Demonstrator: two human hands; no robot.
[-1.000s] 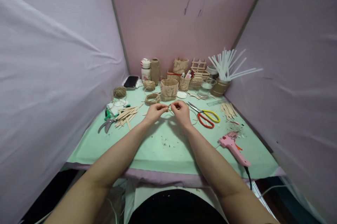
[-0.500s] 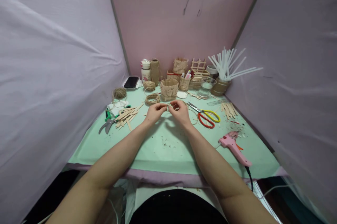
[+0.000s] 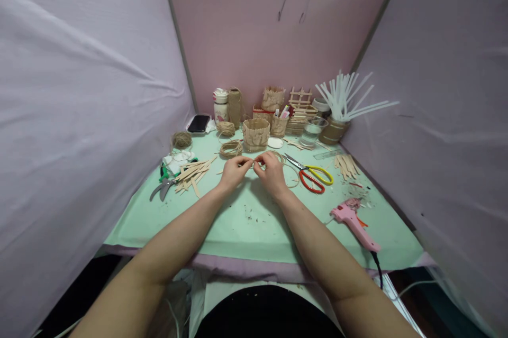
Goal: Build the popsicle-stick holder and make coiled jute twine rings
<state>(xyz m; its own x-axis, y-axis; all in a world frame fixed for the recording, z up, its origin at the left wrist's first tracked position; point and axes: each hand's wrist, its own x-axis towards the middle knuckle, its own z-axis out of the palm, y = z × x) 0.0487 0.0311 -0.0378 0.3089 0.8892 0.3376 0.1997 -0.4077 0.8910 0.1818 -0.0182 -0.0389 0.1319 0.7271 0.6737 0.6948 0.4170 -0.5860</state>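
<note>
My left hand (image 3: 237, 169) and my right hand (image 3: 270, 171) meet over the middle of the table, fingertips nearly touching. Both are closed in a pinch on a thin tan cord (image 3: 294, 180), whose loose loop curves out to the right of my right hand. The short bit between the fingers is mostly hidden. Just behind the hands stands a small wooden-strip basket (image 3: 256, 136). A coil of twine (image 3: 230, 148) lies behind my left hand. Scissors (image 3: 311, 176) with red and yellow handles rest open to the right of my right hand.
Wooden sticks (image 3: 194, 175) and pruning shears (image 3: 162, 189) lie left. At right are a pink glue gun (image 3: 355, 224) with its cable, more sticks (image 3: 346, 166) and a glass bowl (image 3: 313, 133). White glue sticks (image 3: 344, 97) fan from a pot. Fabric walls (image 3: 436, 116) enclose the table.
My fingertips have shifted slightly against each other around the cord. The whole view has moved a little; the objects on the table stay where they were.
</note>
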